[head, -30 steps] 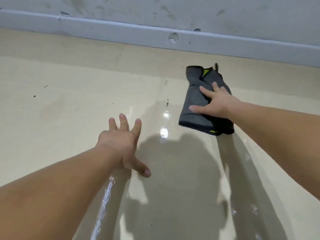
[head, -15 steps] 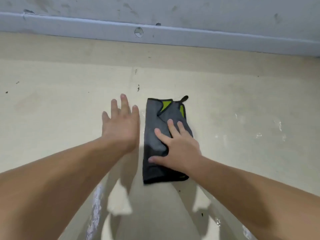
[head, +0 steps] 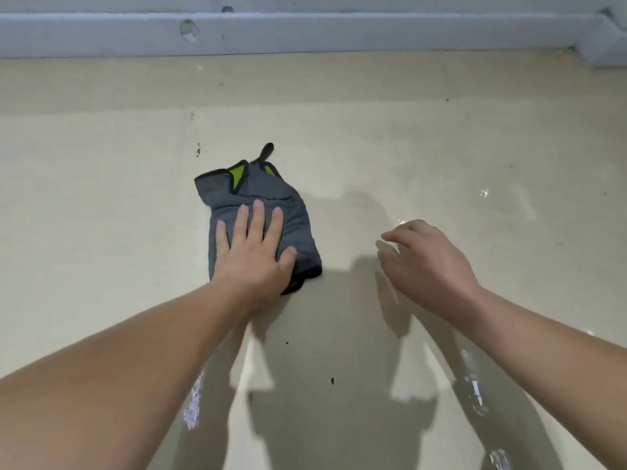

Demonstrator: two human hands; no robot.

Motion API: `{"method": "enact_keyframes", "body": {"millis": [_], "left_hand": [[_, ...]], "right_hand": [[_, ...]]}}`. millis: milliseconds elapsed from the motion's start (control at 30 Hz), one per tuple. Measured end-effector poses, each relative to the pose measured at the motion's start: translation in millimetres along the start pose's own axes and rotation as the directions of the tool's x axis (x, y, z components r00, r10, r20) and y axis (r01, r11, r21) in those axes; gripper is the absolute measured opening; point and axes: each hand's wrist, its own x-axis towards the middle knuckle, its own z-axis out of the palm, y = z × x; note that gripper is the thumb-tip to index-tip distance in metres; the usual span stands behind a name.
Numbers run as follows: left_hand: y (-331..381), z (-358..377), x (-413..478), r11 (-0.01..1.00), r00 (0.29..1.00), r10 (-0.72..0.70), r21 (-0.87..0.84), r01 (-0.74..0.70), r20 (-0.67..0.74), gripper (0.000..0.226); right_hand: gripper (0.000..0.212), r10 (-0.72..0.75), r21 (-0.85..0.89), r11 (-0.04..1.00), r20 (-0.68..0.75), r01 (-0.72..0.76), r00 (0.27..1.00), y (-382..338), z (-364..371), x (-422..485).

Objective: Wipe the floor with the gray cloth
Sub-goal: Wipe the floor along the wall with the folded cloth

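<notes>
The gray cloth point(head: 271, 198), folded, with black edging, green patches and a small loop at its far end, lies on the glossy beige floor point(head: 101, 215). My left hand point(head: 252, 252) presses flat on its near half, fingers spread and thumb over the right edge. My right hand point(head: 427, 262) hovers just above the floor to the right of the cloth, apart from it, fingers loosely curled and holding nothing.
A gray baseboard point(head: 339, 33) with a chipped spot point(head: 189, 30) runs along the wall ahead and turns a corner point(head: 600, 39) at the far right. Dark specks point(head: 332, 380) and wet streaks point(head: 473, 391) mark the floor near my arms.
The cloth was under my right hand before; now my left hand is on it and my right hand has lifted off and moved to the right.
</notes>
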Motion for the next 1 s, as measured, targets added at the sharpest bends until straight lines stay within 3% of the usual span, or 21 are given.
{"method": "enact_keyframes", "body": {"millis": [133,200,333,467,533,600,667,733,833,1000], "left_hand": [[46.8,-12.4,46.9,0.99,0.99,-0.132,-0.039,0.134,0.04,0.073],[81.4,-13.8,59.0,0.988,0.99,-0.129,-0.083,0.133,0.049,0.073],[133.5,-15.4,56.6,0.978,0.974,0.205,0.013,-0.207,0.092,0.075],[158.3,1.6,2.8,0.793,0.782,0.593,0.03,-0.609,0.193,0.076],[148.9,6.3,-14.3,0.715,0.689,0.694,-0.095,-0.692,0.207,0.072],[121.3,-4.9,-15.8,0.676,0.686,0.724,-0.269,-0.686,0.068,0.062],[84.0,-16.4,-4.2,0.752,0.778,0.613,-0.202,-0.628,-0.136,0.038],[41.4,-25.9,12.4,0.911,0.902,0.405,-0.02,-0.412,-0.147,0.031],[-2.7,-40.6,26.9,0.989,0.995,0.096,0.11,-0.098,0.026,0.077],[-17.1,-73.9,66.2,0.966,0.946,-0.214,0.199,0.167,0.244,0.163]], "right_hand": [[0.026,0.043,0.085,0.996,-0.045,-0.039,0.998,20.3,-5.6,-10.5],[0.032,0.079,0.075,0.994,-0.07,-0.074,0.994,27.3,-8.1,-8.0],[0.047,0.206,0.077,0.977,-0.122,-0.198,0.971,37.1,-14.0,3.7],[0.047,0.174,0.102,0.982,-0.181,-0.157,0.968,42.2,-20.2,8.6],[0.044,0.103,0.11,0.99,-0.156,-0.086,0.982,33.4,-17.2,0.8],[0.049,0.022,0.144,0.989,-0.067,-0.013,0.998,18.3,-0.7,-12.6],[0.069,0.004,0.149,0.989,0.114,-0.021,0.993,4.5,19.5,-23.9],[0.097,0.013,-0.051,0.999,0.234,-0.001,0.972,0.0,33.3,-24.4],[0.114,0.023,-0.132,0.991,0.218,0.007,0.976,-0.3,33.5,-6.5],[0.119,0.053,-0.088,0.996,0.241,-0.033,0.969,-8.7,25.4,68.0]]}}
